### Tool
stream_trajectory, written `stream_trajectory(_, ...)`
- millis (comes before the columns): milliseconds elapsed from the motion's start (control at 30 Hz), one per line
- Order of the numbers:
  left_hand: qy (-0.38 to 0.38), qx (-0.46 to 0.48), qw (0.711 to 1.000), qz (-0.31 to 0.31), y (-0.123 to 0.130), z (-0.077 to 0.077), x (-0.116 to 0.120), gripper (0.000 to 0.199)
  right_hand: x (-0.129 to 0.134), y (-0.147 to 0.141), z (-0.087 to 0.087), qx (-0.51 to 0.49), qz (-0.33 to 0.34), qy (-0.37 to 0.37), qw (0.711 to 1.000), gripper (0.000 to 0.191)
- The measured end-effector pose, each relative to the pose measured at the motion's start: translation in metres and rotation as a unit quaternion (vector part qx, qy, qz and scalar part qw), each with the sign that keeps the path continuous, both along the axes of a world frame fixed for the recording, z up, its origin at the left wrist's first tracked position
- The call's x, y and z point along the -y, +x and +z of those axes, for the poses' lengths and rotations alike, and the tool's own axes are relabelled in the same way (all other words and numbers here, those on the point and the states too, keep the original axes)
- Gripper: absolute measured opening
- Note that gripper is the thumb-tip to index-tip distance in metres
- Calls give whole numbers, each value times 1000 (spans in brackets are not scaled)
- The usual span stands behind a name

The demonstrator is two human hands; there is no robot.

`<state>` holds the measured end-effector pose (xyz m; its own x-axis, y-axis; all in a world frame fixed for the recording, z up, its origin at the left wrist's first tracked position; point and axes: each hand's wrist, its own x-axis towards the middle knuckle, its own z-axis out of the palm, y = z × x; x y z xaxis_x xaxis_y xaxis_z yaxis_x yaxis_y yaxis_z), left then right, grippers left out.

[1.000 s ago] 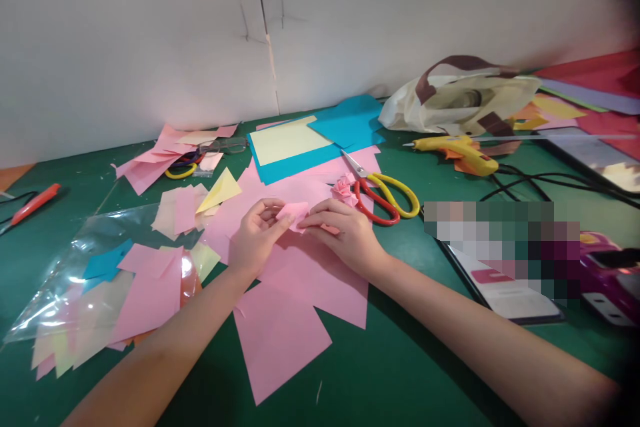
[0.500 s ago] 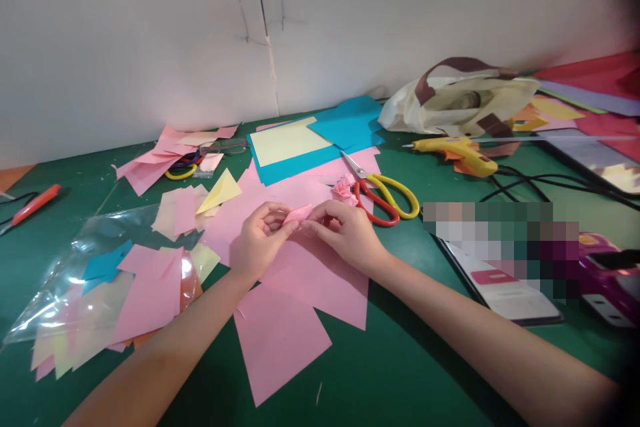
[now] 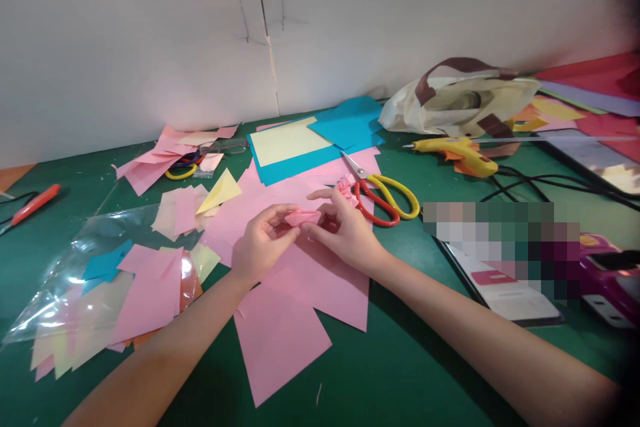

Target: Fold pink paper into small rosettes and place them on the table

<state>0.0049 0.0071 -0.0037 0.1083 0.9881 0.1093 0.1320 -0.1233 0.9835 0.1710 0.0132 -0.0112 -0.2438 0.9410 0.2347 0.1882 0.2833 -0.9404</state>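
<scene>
A small folded pink paper piece is held between both hands, above pink sheets lying on the green table. My left hand pinches its left end between thumb and fingers. At its right end, my right hand grips it with the thumb below, while the index finger is raised off it. Just behind my right hand sits a pink paper rose, partly hidden by the fingers. Scissors with red and yellow handles lie beside the rose.
Blue sheets and a cream sheet lie behind the hands. On the left are a clear plastic bag and paper scraps. A yellow glue gun, a cloth bag and a phone stand or lie right.
The folded pink piece has turned and now shows a wider, boat-like side. My right index finger has lifted away from it, covering part of the rose.
</scene>
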Motion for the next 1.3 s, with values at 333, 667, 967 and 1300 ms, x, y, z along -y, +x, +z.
stream_trajectory(333, -65, 96, 993, -3, -4, 1, 0, 38, 1, -1, 4, -94, 42, -86, 991, 34)
stream_trajectory(667, -96, 125, 987, 0, -6, -4, -3, 7, 1, 0, 3, -114, 89, -92, 985, 32)
stream_trajectory(967, -67, 87, 994, 6, -8, -5, -3, 7, 3, -3, 3, -80, -6, 85, 993, 19)
stream_trajectory(1300, -73, 30, 997, 23, -2, 5, 1, 28, 1, -3, -2, -74, -19, 66, 995, 11)
